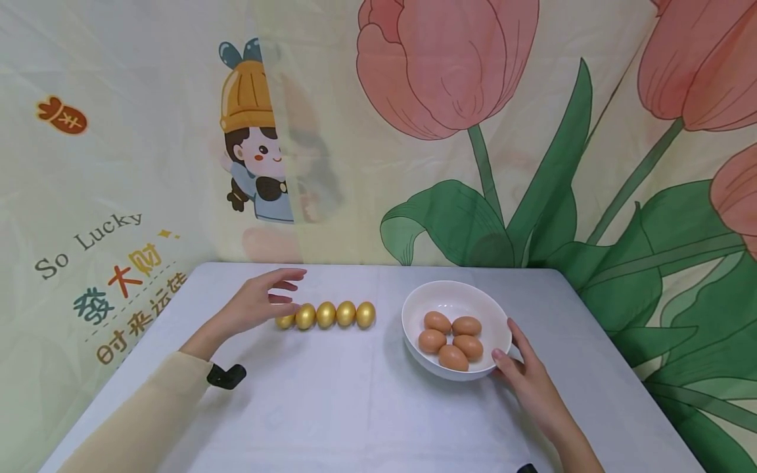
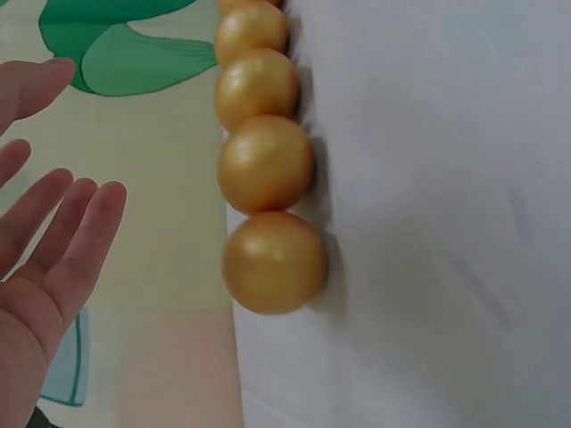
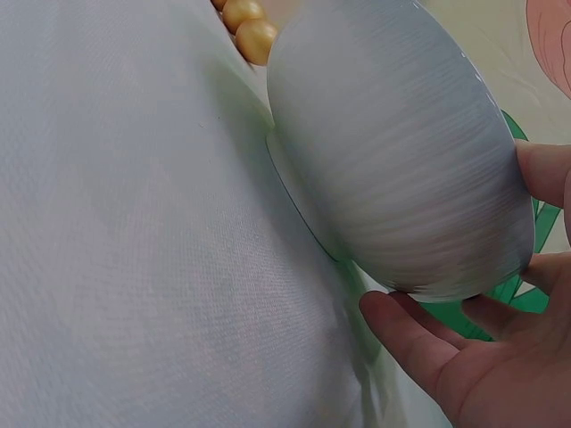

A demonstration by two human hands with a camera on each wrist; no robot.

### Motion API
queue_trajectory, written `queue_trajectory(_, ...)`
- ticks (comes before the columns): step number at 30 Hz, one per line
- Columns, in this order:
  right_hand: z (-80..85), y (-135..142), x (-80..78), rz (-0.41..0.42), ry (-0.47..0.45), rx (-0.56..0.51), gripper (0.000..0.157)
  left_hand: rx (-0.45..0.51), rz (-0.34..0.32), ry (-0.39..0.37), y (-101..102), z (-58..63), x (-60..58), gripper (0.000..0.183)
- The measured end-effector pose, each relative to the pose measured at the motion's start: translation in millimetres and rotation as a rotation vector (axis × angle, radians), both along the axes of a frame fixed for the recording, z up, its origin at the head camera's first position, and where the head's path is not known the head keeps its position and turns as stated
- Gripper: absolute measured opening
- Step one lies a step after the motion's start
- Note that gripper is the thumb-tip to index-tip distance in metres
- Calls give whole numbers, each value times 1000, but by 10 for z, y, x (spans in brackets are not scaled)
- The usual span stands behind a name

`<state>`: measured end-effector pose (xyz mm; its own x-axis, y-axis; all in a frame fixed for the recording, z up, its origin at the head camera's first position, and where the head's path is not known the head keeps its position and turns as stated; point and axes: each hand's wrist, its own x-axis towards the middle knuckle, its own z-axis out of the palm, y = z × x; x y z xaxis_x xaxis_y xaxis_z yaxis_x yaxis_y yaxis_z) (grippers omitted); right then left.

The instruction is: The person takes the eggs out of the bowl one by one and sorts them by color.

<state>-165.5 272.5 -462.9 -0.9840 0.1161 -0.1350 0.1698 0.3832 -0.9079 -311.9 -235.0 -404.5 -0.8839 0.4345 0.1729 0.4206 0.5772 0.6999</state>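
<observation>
Several golden eggs (image 1: pixel 326 315) lie in a touching row on the white cloth. My left hand (image 1: pixel 260 303) hovers at the left end of this row, fingers spread and nothing held; it overlaps the leftmost egg in the head view. In the left wrist view, the fingers (image 2: pixel 67 232) stand apart from the golden eggs (image 2: pixel 274 262). To the right is a white bowl (image 1: pixel 416 351) holding several brown eggs (image 1: pixel 453 358). My right hand (image 1: pixel 529 378) grips its right side, thumb at the rim and fingers against the outer wall (image 3: pixel 393 152).
A white cloth (image 1: pixel 319 414) covers the table, whose back edge meets a printed curtain (image 1: pixel 337 151) with tulips and a cartoon figure. A black strap piece (image 1: pixel 227 376) is at the left wrist. The bowl stands just right of the golden row.
</observation>
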Motion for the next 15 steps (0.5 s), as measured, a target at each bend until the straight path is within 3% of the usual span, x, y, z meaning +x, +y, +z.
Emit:
queue_trajectory(6,2,5,0,2,-2,3,91,15,-51,43,289,177,49,71)
queue_trajectory(15,-1,2,4,-1,-10,2,91,47,-145,81,743,345,97,76)
